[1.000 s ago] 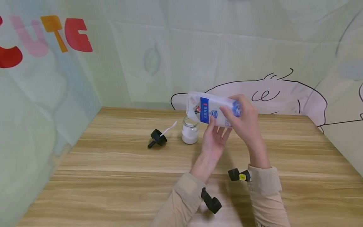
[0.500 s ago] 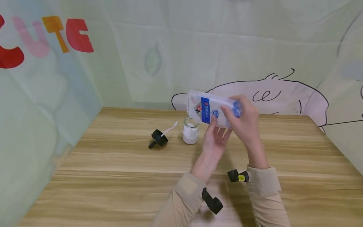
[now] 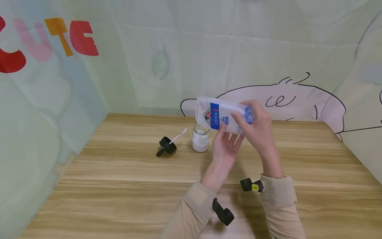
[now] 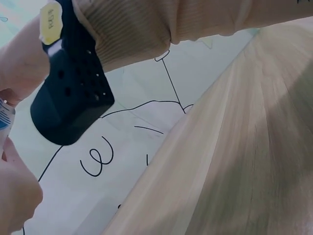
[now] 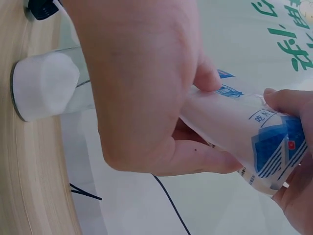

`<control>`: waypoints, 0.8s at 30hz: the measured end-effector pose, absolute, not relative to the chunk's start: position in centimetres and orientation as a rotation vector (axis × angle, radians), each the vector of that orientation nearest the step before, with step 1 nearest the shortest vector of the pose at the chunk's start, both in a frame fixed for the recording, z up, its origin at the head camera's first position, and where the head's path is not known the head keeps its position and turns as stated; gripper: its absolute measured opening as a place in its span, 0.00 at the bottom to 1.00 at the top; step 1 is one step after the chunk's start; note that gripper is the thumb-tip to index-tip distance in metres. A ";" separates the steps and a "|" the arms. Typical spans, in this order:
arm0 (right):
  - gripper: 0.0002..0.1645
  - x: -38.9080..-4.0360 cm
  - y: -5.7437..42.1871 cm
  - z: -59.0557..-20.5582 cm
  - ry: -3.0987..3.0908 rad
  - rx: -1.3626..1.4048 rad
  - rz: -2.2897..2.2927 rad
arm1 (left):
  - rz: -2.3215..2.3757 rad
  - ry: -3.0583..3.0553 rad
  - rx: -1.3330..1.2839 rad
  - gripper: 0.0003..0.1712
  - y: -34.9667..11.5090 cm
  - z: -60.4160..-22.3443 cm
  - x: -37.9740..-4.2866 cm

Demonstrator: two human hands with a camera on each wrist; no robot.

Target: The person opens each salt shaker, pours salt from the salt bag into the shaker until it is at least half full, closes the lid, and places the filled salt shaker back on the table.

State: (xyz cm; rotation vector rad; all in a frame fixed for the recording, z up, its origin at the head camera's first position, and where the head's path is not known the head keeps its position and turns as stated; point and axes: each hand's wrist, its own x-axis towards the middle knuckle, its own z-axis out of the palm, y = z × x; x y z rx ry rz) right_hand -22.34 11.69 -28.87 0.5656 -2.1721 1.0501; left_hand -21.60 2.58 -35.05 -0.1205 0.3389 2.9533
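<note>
Both hands hold a tilted plastic bag of sea salt point(image 3: 221, 114) above and right of a glass jar point(image 3: 200, 138). White salt point(image 5: 46, 85) fills much of the jar. The bag's left end overlaps the jar's mouth in the head view. My left hand point(image 3: 223, 149) supports the bag from below, thumb on the front and fingers behind. My right hand point(image 3: 258, 127) grips the blue-printed right end. A black lid point(image 3: 167, 145) with a knob and a white spoon point(image 3: 178, 135) attached lies left of the jar.
The wooden table point(image 3: 119, 192) stretches around the jar and under the forearms. A printed cloth backdrop point(image 3: 203, 59) stands behind the table and along its sides. Each wrist carries a black camera, such as the left one point(image 3: 223, 214).
The salt bag and both hands shift only very slightly; the bag stays tilted over the jar. The jar and lid stay in place on the table.
</note>
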 end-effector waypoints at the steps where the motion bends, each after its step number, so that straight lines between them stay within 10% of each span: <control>1: 0.21 -22.3 11.7 -28.8 -2.183 0.565 1.043 | 2.953 0.338 -0.123 0.27 2.6 -35.1 -21.6; 24: 0.22 -22.3 11.9 -28.6 -2.259 0.541 1.055 | 2.949 0.342 -0.114 0.28 2.6 -35.3 -21.7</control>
